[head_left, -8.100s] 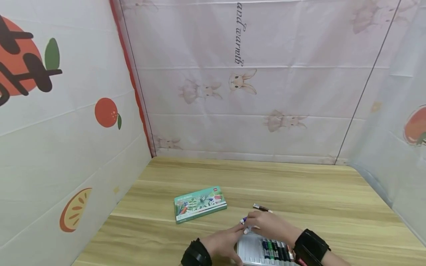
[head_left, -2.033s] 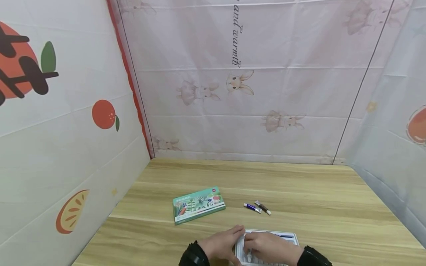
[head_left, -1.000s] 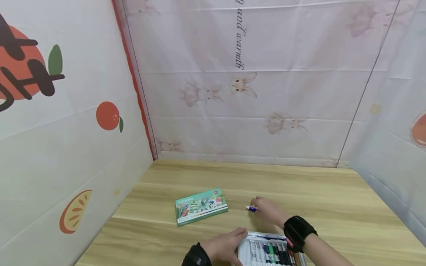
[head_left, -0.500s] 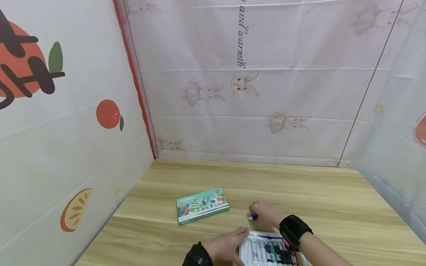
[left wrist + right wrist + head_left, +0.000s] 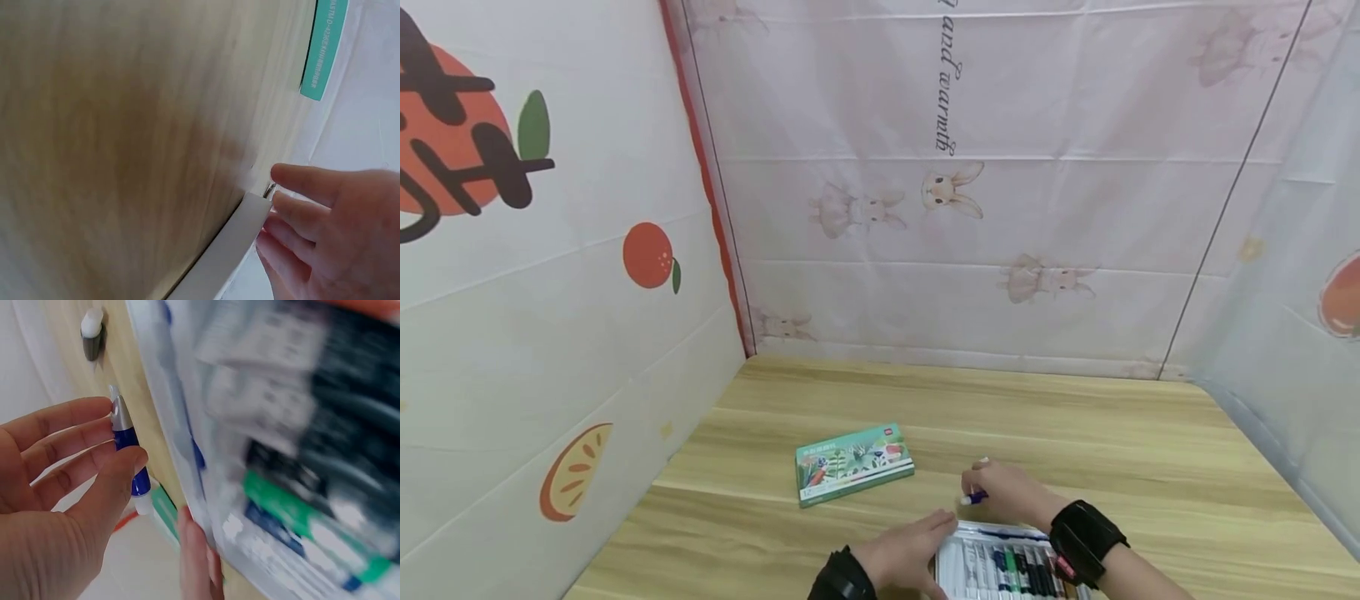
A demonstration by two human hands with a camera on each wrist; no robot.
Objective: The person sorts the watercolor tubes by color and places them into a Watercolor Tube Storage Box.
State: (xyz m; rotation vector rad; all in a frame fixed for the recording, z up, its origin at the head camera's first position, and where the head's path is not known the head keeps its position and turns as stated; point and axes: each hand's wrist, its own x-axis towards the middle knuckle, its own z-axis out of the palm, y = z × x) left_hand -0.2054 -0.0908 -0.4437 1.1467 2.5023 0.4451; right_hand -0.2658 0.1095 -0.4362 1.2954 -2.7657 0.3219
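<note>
My right hand (image 5: 1011, 492) pinches a small blue-purple paint tube (image 5: 125, 439) with a white cap and silver end, between thumb and fingers. It is just beyond the far edge of a white plastic tray (image 5: 951, 575). Inside the tray lies a row of paint tubes: white ones at left, then a green tube (image 5: 1011, 568), black ones and a brown one. My left hand (image 5: 904, 552) rests along the tray's left end, fingers extended against its side wall (image 5: 225, 253). A dark tube (image 5: 92, 345) with a white cap lies on the table beyond my right hand.
A green printed box (image 5: 854, 467) lies on the wooden table (image 5: 722, 517), left of and beyond the tray. Printed cloth walls (image 5: 865, 300) enclose the table at the back and sides. The tray's near edge runs out of the head view.
Two seconds ago both loose tubes lay on the table and my right hand was over the tray. It has reached out, taken up the blue-purple tube and drawn it slightly nearer. My left hand stays put.
</note>
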